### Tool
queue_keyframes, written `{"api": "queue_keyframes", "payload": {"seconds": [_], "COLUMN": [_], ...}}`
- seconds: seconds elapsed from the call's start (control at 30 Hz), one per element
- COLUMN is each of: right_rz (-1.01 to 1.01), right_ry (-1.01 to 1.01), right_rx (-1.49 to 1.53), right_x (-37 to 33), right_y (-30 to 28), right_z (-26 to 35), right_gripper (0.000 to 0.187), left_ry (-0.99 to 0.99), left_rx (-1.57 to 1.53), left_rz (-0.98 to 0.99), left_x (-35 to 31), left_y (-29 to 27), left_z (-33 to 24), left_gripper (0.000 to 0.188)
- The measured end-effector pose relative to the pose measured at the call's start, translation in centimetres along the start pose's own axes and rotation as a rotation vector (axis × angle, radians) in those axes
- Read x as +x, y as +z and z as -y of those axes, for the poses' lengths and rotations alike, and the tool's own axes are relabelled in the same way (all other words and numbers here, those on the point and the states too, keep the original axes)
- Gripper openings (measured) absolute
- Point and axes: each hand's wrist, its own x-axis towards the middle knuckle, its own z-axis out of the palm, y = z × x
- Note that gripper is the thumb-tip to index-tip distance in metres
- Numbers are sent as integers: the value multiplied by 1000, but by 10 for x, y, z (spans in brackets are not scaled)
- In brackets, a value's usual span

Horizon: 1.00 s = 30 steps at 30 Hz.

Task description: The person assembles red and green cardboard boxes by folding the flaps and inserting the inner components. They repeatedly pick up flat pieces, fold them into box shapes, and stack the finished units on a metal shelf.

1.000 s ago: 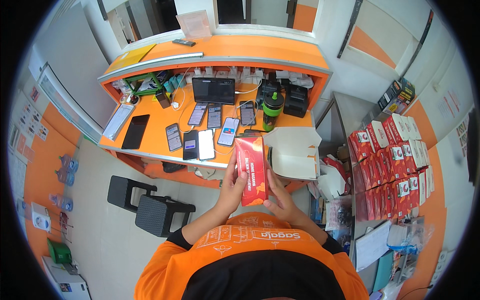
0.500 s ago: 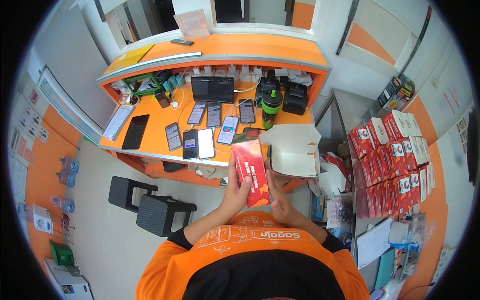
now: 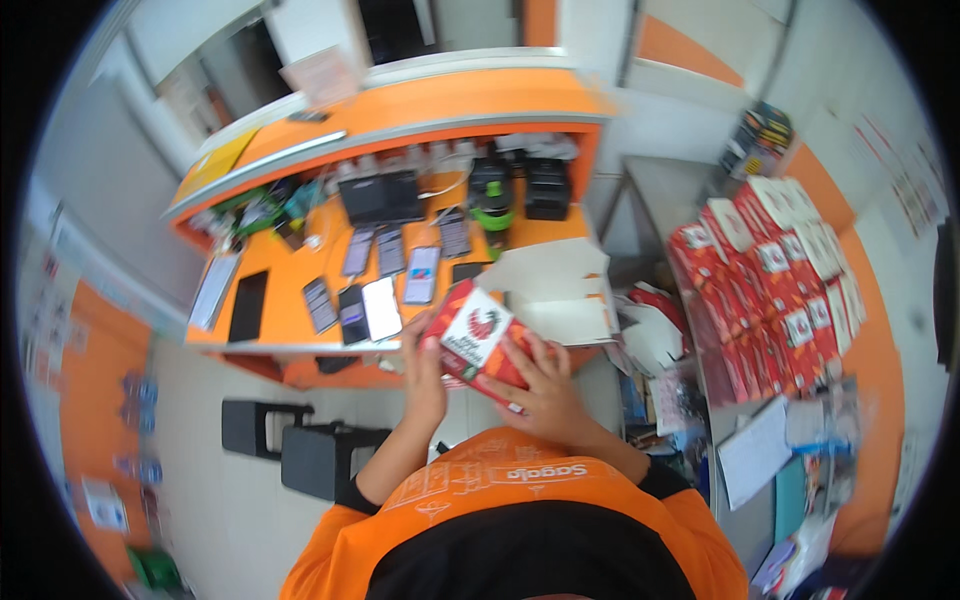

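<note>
A red carton with a white panel and a red emblem is held tilted in front of my chest. At its left end, my left hand grips the edge with fingers wrapped round it. My right hand presses its fingers across the lower right of the carton's face, thumb toward the bottom edge. Just beyond the carton, an opened white cardboard box lies on the orange desk, its flap raised. Both hands and the carton are slightly blurred.
Several phones lie on the desk before a dark tablet, with a green-and-black bottle beside them. Stacked red cartons fill the grey side table at right. Two dark stools stand at left, near the desk's front.
The carton has turned from upright, narrow side showing, to tilted with its broad emblem face up. My right hand has moved onto that face. The whole view has shifted and tilted.
</note>
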Motion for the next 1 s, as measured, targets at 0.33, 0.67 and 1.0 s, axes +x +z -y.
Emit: {"api": "queue_keyframes", "payload": {"seconds": [0.33, 0.67, 1.0], "right_rz": [-124, -231, -267], "right_ry": [230, 643, 1006], "right_rx": [59, -109, 28], "right_x": [-53, -184, -298], "right_y": [-47, -117, -125], "right_z": [-51, -122, -179], "right_gripper": [59, 57, 43], "left_ry": [-566, -450, -831], "left_rx": [-715, -484, -175], "left_rz": [266, 768, 427], "left_x": [15, 56, 200], "left_y": [88, 291, 590], "left_z": [22, 48, 173], "left_gripper": [38, 60, 74]}}
